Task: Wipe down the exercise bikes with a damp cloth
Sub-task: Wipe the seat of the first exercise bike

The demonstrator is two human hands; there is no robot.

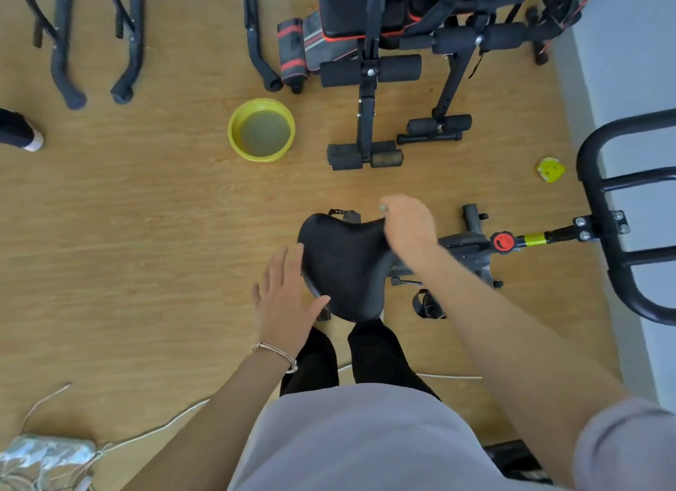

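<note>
The left hand (283, 296) lies flat, fingers spread, against the left edge of the black bike seat (344, 267), the right hand (408, 223) curls at the seat's far side, holding I cannot tell what, and a yellow bowl of water (260, 156) sits on the floor beyond the seat.
</note>
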